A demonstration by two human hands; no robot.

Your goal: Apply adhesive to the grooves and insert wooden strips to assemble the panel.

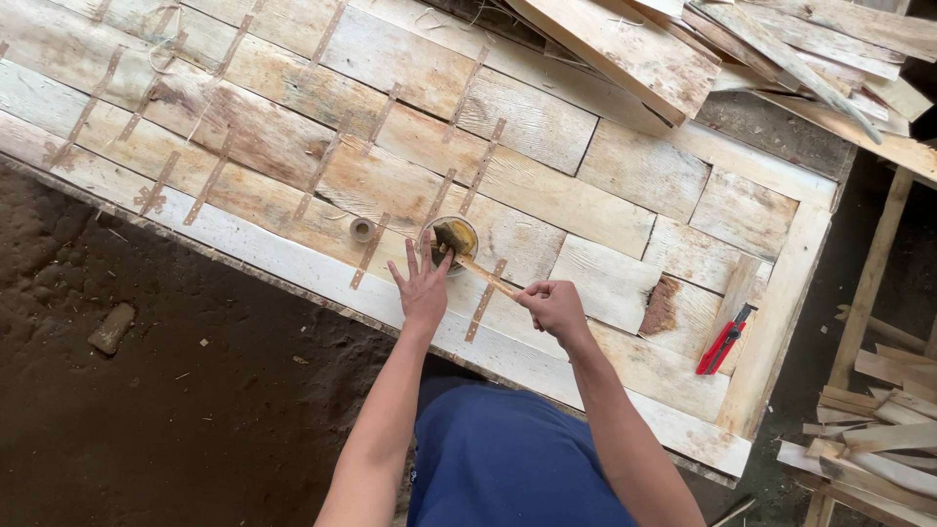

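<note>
On the taped plank panel (605,176), dirt floor (146,390) beside, lies a red cutter (723,342).

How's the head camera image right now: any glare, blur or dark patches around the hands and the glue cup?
Head view: even daylight, no glare; left hand, right hand and cup are sharp, shadows soft; the floor at lower left is dim; board edges bow slightly toward the frame borders.

Both forearms are bare, without sleeves, gloves, watch or rings visible. The left hand (422,290) and right hand (553,308) are uncovered. Blue fabric clothing covers the lower body.
</note>
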